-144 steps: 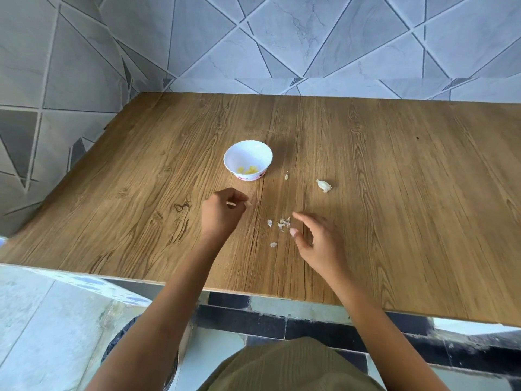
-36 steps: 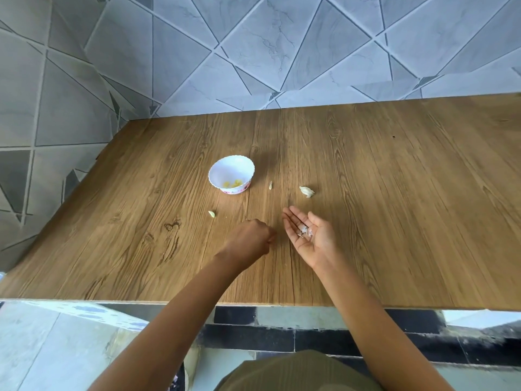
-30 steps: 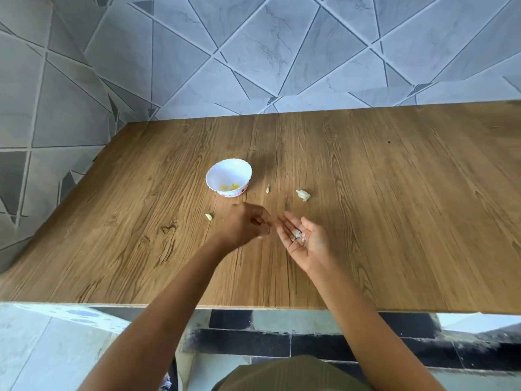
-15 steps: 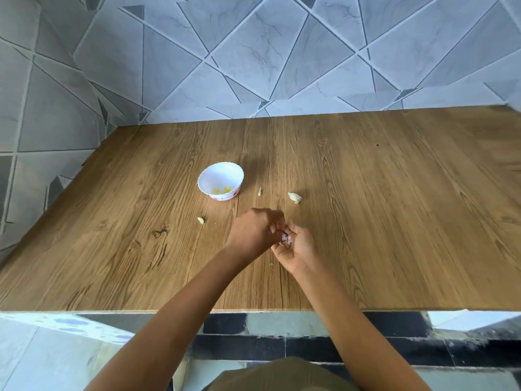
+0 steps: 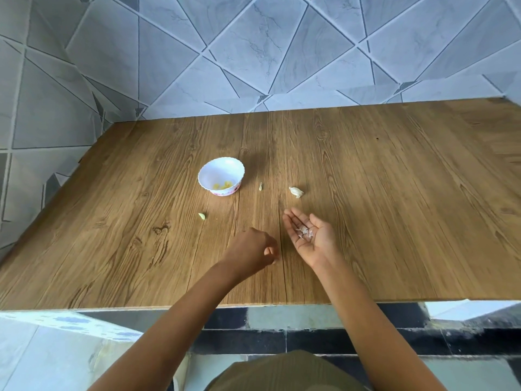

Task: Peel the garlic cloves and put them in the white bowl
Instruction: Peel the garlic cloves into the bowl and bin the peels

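since half a second ago the left hand [image 5: 251, 251] has pulled away from the right palm, back toward the person. farthest left, a peeled clove [image 5: 202, 216] lies loose on the table [image 5: 394, 207], just short of the white bowl [image 5: 221, 169], which holds a few yellow peeled pieces [image 5: 222, 186]. the left hand sits low, fingers curled, thumb against fingertip; whether it pinches a scrap i cannot tell. a small sliver [image 5: 260, 186] lies right of the bowl. the unpeeled clove [image 5: 296, 192] lies crosswise just beyond the fingertips of the right hand [image 5: 313, 235], spread palm-up under papery skins [image 5: 304, 232]. that hand is nearer but loaded, so the left likely reaches.
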`<action>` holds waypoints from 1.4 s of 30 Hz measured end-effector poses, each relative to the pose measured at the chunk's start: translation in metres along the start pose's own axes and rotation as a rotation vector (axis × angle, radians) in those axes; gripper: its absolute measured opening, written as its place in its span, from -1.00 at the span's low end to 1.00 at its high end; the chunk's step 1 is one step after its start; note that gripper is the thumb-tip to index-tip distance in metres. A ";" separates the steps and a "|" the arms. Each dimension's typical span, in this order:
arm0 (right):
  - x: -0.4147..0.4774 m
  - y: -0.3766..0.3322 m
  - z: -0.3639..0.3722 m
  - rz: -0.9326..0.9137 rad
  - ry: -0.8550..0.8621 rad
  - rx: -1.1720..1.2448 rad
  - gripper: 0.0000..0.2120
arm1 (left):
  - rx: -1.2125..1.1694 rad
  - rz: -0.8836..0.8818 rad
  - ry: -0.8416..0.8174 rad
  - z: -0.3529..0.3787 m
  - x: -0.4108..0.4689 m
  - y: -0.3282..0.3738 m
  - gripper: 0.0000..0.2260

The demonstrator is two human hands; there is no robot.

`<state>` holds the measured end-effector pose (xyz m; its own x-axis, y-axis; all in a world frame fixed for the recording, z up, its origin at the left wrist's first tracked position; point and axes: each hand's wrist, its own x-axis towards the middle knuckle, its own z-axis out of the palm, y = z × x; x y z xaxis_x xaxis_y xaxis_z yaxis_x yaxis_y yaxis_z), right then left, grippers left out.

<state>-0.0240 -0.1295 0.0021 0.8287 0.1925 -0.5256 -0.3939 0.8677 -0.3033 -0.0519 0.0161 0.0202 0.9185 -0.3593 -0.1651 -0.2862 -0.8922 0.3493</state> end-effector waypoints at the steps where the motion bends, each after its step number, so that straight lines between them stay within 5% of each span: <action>1: -0.001 0.000 -0.001 0.000 0.003 0.004 -0.64 | 0.028 -0.003 0.012 0.002 0.000 0.000 -0.91; 8: -0.003 -0.002 -0.006 -0.011 0.014 0.010 -0.62 | 0.354 -0.001 0.045 0.016 0.003 0.007 -0.81; 15: -0.004 0.007 -0.003 0.055 0.030 -0.001 -0.64 | -0.154 0.016 0.173 -0.021 0.023 -0.002 -0.84; 19: -0.003 0.016 -0.003 0.055 0.052 -0.034 -0.65 | -0.051 0.140 0.141 -0.027 0.027 0.009 -0.82; 24: -0.001 0.017 0.002 0.047 0.023 -0.055 -0.64 | 0.039 0.075 0.293 -0.023 0.029 0.013 -0.90; 29: -0.003 0.021 0.004 0.035 0.018 -0.067 -0.63 | 0.007 0.063 0.278 -0.020 0.028 0.011 -0.89; 37: 0.000 0.026 0.009 0.026 0.014 -0.074 -0.60 | -0.196 0.053 0.289 -0.025 0.025 -0.002 -0.81; 42: 0.001 0.035 0.010 0.037 -0.030 -0.045 -0.60 | -0.581 -0.034 0.356 -0.022 0.010 -0.017 -0.81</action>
<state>-0.0330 -0.0946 -0.0006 0.8244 0.2388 -0.5132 -0.4420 0.8380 -0.3200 -0.0321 0.0340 0.0326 0.9867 -0.1327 0.0938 -0.1536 -0.5741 0.8043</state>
